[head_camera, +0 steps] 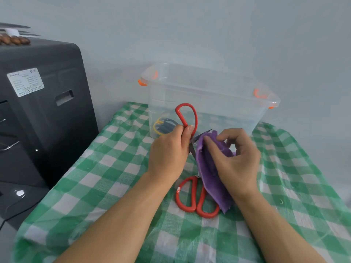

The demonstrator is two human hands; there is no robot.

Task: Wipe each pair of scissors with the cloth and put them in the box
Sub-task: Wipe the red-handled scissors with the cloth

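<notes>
Between hands: left hand (171,149) grips red scissors (187,118), right hand (237,160) pinches purple cloth (210,168) round blades.

- My left hand (169,149) is up off the table, fingers curled tight, thumb on top, holding something.
- My right hand (239,158) pinches something with thumb and fingers.
- Both my arms reach forward.

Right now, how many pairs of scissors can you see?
3: one red pair in the left hand, being wiped; one red pair on the table under the cloth; one yellow-and-blue pair in the box. More may be hidden.
</notes>
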